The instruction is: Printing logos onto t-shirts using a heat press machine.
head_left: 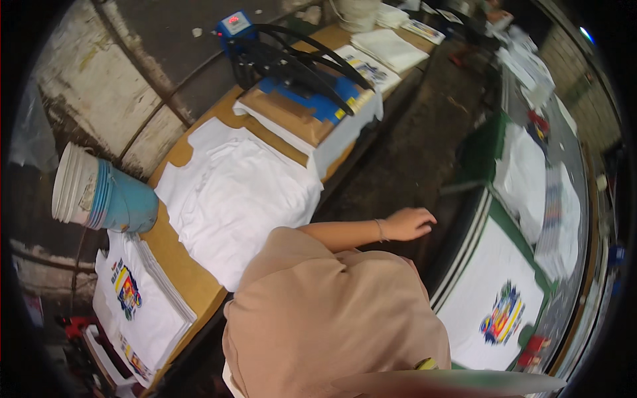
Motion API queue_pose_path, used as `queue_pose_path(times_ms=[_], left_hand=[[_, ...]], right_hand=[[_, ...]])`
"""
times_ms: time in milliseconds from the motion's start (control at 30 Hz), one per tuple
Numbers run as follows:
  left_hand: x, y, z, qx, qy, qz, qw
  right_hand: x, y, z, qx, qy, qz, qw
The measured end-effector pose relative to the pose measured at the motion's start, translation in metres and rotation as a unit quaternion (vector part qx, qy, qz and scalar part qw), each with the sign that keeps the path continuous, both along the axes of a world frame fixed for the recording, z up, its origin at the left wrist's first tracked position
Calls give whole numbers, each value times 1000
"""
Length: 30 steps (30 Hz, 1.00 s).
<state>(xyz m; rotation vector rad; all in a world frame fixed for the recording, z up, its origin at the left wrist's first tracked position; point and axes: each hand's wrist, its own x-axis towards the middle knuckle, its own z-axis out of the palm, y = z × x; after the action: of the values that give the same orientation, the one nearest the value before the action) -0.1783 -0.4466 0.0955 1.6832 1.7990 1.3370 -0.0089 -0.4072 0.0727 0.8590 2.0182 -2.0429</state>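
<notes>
Blurred pale strip (pixel 458 383) nearest, left hand (pixel 410 224) hangs half curled, grip empty, over aisle (pixel 424 142) between table edges (pixel 211 292); right hand unseen.

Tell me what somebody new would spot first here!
Probably the big spread of white shirts on the wooden table, left of the middle. Next might come the colourful picture on white cloth at lower right, and the blue box with glowing red lights near the top.

One head-worn fisheye view looks down from above; a brown garment (pixel 332 312) fills the near foreground, the heat press (pixel 308 99) standing farther off.
</notes>
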Motion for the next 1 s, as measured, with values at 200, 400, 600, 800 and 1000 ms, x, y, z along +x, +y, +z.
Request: queue_pose_path(times_ms=[200, 400, 600, 800, 1000], left_hand=[[-174, -57, 47, 6, 250, 340, 906], [-256, -45, 50, -117, 449, 487, 740], [-292, -3, 26, -323, 433, 455, 707], [-292, 16, 19, -322, 293, 555, 709], [-294, 12, 21, -361, 235, 535, 727]], right_hand=[[-162, 47, 9, 214, 106, 161, 958], [-348, 89, 66, 515, 388, 230, 729], [-492, 101, 72, 635, 453, 447, 438], [-539, 109, 58, 499, 442, 614, 422], [-547, 107, 66, 463, 433, 655, 412]])
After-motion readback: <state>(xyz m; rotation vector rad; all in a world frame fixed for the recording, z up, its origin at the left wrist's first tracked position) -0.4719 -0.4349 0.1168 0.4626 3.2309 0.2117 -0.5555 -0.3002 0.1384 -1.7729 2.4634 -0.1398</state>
